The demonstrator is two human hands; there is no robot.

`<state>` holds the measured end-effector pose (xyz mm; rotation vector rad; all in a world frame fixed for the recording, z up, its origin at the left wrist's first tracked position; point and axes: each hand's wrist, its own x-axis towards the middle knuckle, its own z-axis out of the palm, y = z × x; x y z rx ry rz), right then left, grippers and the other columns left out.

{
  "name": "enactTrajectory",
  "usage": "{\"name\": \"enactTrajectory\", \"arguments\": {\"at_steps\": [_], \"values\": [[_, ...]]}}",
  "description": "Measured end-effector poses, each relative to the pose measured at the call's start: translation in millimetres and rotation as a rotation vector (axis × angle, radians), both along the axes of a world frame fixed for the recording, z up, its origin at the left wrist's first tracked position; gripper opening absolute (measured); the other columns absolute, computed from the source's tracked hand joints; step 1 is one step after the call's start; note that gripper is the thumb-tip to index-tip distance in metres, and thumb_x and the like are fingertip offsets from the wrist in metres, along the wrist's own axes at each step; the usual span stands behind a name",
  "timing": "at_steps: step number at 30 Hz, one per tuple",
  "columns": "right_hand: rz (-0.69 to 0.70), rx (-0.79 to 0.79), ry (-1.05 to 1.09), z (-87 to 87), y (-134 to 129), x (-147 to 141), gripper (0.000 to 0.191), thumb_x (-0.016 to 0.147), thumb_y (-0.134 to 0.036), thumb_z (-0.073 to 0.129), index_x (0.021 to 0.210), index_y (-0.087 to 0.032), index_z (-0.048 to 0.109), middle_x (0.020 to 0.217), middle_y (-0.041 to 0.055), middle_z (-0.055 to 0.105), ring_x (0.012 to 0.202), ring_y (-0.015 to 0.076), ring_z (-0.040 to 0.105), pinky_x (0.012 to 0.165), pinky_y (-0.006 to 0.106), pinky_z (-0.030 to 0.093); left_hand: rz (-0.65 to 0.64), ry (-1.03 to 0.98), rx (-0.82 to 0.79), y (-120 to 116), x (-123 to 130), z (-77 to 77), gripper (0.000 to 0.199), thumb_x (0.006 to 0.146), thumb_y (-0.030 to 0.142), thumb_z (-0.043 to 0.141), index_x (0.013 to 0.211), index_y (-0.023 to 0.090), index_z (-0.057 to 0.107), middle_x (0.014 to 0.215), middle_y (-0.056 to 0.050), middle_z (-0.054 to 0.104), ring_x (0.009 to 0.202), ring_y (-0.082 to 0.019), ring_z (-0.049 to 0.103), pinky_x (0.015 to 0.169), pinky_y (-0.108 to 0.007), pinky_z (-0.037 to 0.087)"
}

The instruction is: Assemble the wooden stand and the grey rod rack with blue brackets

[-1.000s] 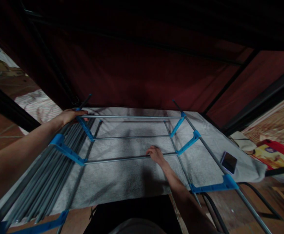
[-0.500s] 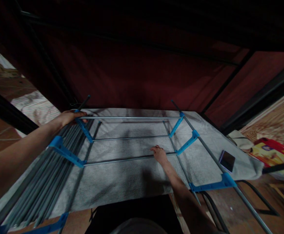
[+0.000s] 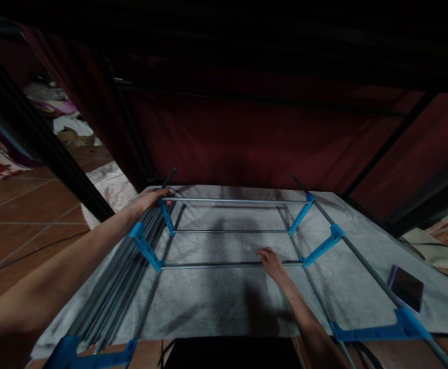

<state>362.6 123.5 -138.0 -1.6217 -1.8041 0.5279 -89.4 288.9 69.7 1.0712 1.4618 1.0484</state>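
Observation:
A partly assembled rack frame of grey metal tubes and blue plastic connectors spreads across a grey cloth. At its far left corner, my left hand (image 3: 155, 198) is closed around the blue connector (image 3: 166, 215), its fingertips partly hidden behind the joint. The far metal tube (image 3: 239, 200) runs from that corner to the right-hand connector (image 3: 301, 215). My right hand (image 3: 273, 262) is closed over the nearest metal tube (image 3: 212, 265), right of its middle, with the fingers curled and pointing left.
Several loose grey tubes (image 3: 120, 292) lie side by side under the frame's left side. A phone (image 3: 406, 288) rests on the grey cloth (image 3: 224, 302) at right. Dark red fabric (image 3: 243, 138) hangs behind. Tiled floor (image 3: 24, 205) shows at left.
The view has swung left, so the frame and both hands appear farther right and slightly lower. Both hands keep their places on the rack frame.

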Motion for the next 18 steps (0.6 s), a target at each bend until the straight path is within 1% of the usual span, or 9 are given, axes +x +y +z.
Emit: {"name": "enactTrajectory", "arguments": {"at_steps": [5,10,12,15,16,18], "values": [[-0.008,0.014,0.061,-2.9,-7,8,0.039,0.085,-0.011,0.042,0.096,-0.024,0.076,0.1,0.007,0.071,0.094,0.0203,0.069,0.092,0.037,0.054,0.022,-0.142,0.027,-5,-1,-0.1,0.042,0.077,0.058,0.067,0.087,0.017,0.067,0.068,-0.005,0.069,0.055,-0.018,0.062,0.05,-0.027,0.051],[-0.017,0.047,0.099,-14.1,-16,23,0.037,0.087,-0.016,0.043,0.097,-0.027,0.076,0.103,0.0082,0.07,0.096,0.0233,0.069,0.092,0.04,0.055,0.009,-0.221,0.027,-18,1,6.2,0.045,0.081,0.061,0.06,0.083,0.017,0.067,0.072,-0.008,0.071,0.066,-0.022,0.067,0.055,-0.029,0.053],[-0.014,0.06,0.109,-17.0,-19,26,0.036,0.087,-0.016,0.044,0.097,-0.028,0.076,0.104,0.009,0.07,0.097,0.0243,0.069,0.092,0.042,0.055,0.007,-0.206,0.026,-24,1,7.7,0.041,0.078,0.058,0.064,0.081,0.018,0.067,0.074,-0.008,0.072,0.071,-0.023,0.069,0.058,-0.029,0.055],[-0.022,0.074,0.117,-13.4,-23,24,0.036,0.085,-0.014,0.045,0.098,-0.026,0.076,0.104,0.0097,0.07,0.099,0.0248,0.068,0.095,0.043,0.054,-0.023,-0.116,0.036,-32,-4,6.8,0.036,0.066,0.049,0.078,0.084,0.019,0.069,0.081,-0.006,0.073,0.077,-0.022,0.07,0.063,-0.027,0.056],[-0.035,0.084,0.12,-10.2,-24,23,0.036,0.084,-0.012,0.045,0.098,-0.025,0.076,0.104,0.0097,0.07,0.1,0.0245,0.068,0.097,0.043,0.053,-0.035,-0.08,0.042,-33,-7,5.7,0.038,0.062,0.047,0.081,0.086,0.019,0.07,0.084,-0.005,0.074,0.08,-0.022,0.07,0.065,-0.026,0.057],[-0.081,0.119,0.123,-2.5,-25,23,0.039,0.082,-0.01,0.044,0.103,-0.024,0.074,0.107,0.0095,0.069,0.105,0.0235,0.066,0.1,0.043,0.051,-0.047,-0.014,0.025,-33,-12,2.4,0.047,0.059,0.052,0.082,0.091,0.021,0.069,0.092,-0.006,0.075,0.089,-0.023,0.071,0.071,-0.027,0.058]]}}
